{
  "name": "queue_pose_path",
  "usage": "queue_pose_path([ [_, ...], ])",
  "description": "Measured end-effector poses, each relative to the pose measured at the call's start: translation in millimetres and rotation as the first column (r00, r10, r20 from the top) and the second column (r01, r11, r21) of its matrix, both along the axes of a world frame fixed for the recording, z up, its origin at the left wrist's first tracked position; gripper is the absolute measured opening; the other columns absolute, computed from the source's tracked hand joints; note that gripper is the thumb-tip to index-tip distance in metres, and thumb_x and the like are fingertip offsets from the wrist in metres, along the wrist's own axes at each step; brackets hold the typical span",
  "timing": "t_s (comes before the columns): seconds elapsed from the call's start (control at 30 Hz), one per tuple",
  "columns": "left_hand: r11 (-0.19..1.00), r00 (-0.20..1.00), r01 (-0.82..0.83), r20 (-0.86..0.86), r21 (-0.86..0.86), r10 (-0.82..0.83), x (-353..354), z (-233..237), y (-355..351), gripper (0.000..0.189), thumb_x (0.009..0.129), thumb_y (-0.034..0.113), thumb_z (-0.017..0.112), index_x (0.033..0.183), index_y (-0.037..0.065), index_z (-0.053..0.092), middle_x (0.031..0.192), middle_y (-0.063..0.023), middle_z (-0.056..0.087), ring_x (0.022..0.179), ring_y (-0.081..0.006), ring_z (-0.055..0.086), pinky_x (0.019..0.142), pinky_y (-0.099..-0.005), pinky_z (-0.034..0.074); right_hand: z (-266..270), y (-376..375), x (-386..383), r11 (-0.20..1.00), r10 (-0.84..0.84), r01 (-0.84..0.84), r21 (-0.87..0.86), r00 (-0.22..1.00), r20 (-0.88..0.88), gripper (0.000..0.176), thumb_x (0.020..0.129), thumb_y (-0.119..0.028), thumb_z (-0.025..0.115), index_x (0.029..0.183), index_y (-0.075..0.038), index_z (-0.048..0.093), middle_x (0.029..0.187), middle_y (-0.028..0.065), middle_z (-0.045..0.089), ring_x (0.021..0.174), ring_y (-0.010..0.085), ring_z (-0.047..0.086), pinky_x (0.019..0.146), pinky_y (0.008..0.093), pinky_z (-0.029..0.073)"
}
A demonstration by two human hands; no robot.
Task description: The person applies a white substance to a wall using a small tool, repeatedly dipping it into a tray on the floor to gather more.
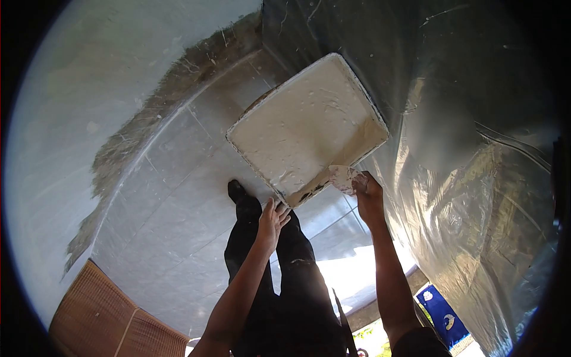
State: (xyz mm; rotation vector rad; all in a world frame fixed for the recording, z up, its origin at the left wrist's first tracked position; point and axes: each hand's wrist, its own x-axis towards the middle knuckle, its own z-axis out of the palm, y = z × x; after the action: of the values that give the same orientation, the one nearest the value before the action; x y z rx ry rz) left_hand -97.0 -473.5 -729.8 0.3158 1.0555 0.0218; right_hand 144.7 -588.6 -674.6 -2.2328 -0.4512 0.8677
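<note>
A large rectangular tray [382,121] holds a broad layer of off-white, wet-looking paste [309,113]. My right hand [370,193] is closed on a thin, rounded, paste-smeared scraper [343,178], whose edge overlaps the tray's near right side. At the tray's nearest corner is my left hand [273,221], fingers stretched out and slightly apart, the tips right by the rim. Some dark bottom or wall shows through the paste beside that corner.
Grey tiled floor [178,196] lies under my feet. A pale wall [89,113] with a rough, dark lower band curves along the left. Shiny plastic sheeting [476,196] hangs on the right. A brown woven panel [113,315] stands at lower left, a blue printed cloth [443,315] at lower right.
</note>
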Motion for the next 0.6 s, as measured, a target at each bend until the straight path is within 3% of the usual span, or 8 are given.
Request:
queue_pose_path([
  [0.03, 1.0, 1.0, -0.008, -0.004, -0.005, 0.008, -0.9, -1.6, -1.3, 0.083, 0.103, 0.062, 0.031, 0.157, 0.0, 0.02, 0.16, -0.0216, 0.031, 0.15, -0.0379, 0.027, 0.121, -0.0514, 0.018, 10.9, 9.0, 7.5, 0.998, 0.05, -0.05, -0.033, 0.999, 0.007, 0.02, 0.093, -0.004, 0.054, 0.109, 0.003, 0.062, 0.095, 0.0192, 0.07, 0.092, 0.0311, 0.068, 0.083, 0.0366, 0.05],
  [0.13, 1.0, 1.0, -0.022, -0.008, -0.012, 0.022, -1.9, -3.8, -5.5, 0.082, 0.103, 0.061, 0.031, 0.157, 0.0, 0.02, 0.159, -0.0209, 0.034, 0.147, -0.039, 0.032, 0.12, -0.0523, 0.021, 32.3, 34.5, 23.3, 0.973, 0.163, -0.156, -0.168, 0.986, 0.028, 0.02, 0.093, -0.002, 0.057, 0.112, -0.001, 0.063, 0.098, 0.0174, 0.069, 0.085, 0.0244, 0.065, 0.081, 0.034, 0.05],
  [0.2, 0.999, 1.0, -0.004, 0.013, -0.042, 0.005, -0.1, -2.4, -7.3, 0.083, 0.103, 0.061, 0.031, 0.158, 0.0, 0.019, 0.159, -0.0224, 0.034, 0.146, -0.0398, 0.034, 0.119, -0.0532, 0.022, 30.1, 44.3, 34.1, 0.907, 0.405, -0.373, -0.198, 0.901, 0.155, 0.02, 0.091, -0.002, 0.059, 0.111, -0.004, 0.064, 0.098, 0.0212, 0.069, 0.091, 0.0366, 0.068, 0.081, 0.0403, 0.052],
  [0.23, 0.999, 1.0, -0.012, 0.01, -0.045, 0.012, 1.0, -2.4, -9.2, 0.083, 0.103, 0.061, 0.031, 0.158, 0.0, 0.019, 0.159, -0.0224, 0.034, 0.146, -0.0398, 0.034, 0.119, -0.0532, 0.022, 34.6, 55.1, 35.9, 0.903, 0.411, -0.38, -0.199, 0.899, 0.152, 0.02, 0.091, -0.002, 0.059, 0.111, -0.004, 0.064, 0.098, 0.0212, 0.069, 0.091, 0.0366, 0.068, 0.081, 0.0403, 0.052],
  [0.3, 0.997, 1.0, -0.007, 0.018, -0.072, 0.008, 4.0, -2.3, -12.3, 0.083, 0.103, 0.061, 0.03, 0.158, 0.0, 0.018, 0.158, -0.024, 0.033, 0.145, -0.0401, 0.036, 0.119, -0.0542, 0.022, 42.8, 78.4, 34.6, 0.701, 0.686, -0.563, -0.438, 0.7, 0.199, 0.021, 0.086, 0.001, 0.061, 0.106, -0.004, 0.064, 0.092, 0.0197, 0.069, 0.093, 0.0399, 0.066, 0.08, 0.0464, 0.051],
  [0.33, 0.997, 1.0, -0.011, 0.016, -0.075, 0.013, 4.8, -2.2, -12.7, 0.083, 0.103, 0.061, 0.03, 0.158, 0.0, 0.018, 0.158, -0.024, 0.033, 0.145, -0.0401, 0.036, 0.119, -0.0542, 0.022, 39.1, 84.2, 33.5, 0.697, 0.69, -0.567, -0.439, 0.697, 0.195, 0.021, 0.086, 0.001, 0.061, 0.106, -0.004, 0.064, 0.092, 0.0197, 0.069, 0.093, 0.0399, 0.066, 0.08, 0.0464, 0.051],
  [0.4, 0.995, 0.999, -0.021, 0.043, -0.094, 0.025, 5.1, -1.2, -11.9, 0.083, 0.103, 0.06, 0.029, 0.158, -0.001, 0.017, 0.158, -0.0249, 0.032, 0.145, -0.0401, 0.036, 0.119, -0.0543, 0.022, 30.6, 92.3, 30.1, 0.381, 0.923, -0.731, -0.566, 0.27, 0.273, 0.017, 0.082, -0.002, 0.061, 0.097, -0.009, 0.064, 0.079, 0.0103, 0.066, 0.086, 0.0275, 0.066, 0.077, 0.0414, 0.05],
  [0.6, 0.991, 0.998, -0.028, 0.061, -0.128, 0.036, 1.5, -0.1, -4.6, 0.079, 0.103, 0.059, 0.029, 0.155, -0.001, 0.024, 0.154, -0.0244, 0.04, 0.142, -0.038, 0.041, 0.119, -0.0513, 0.023, 7.7, 90.6, 10.5, 0.157, 0.96, -0.798, -0.582, -0.015, 0.28, 0.007, 0.081, -0.006, 0.065, 0.085, -0.011, 0.067, 0.077, 0.0045, 0.065, 0.086, 0.0212, 0.062, 0.082, 0.0363, 0.046],
])
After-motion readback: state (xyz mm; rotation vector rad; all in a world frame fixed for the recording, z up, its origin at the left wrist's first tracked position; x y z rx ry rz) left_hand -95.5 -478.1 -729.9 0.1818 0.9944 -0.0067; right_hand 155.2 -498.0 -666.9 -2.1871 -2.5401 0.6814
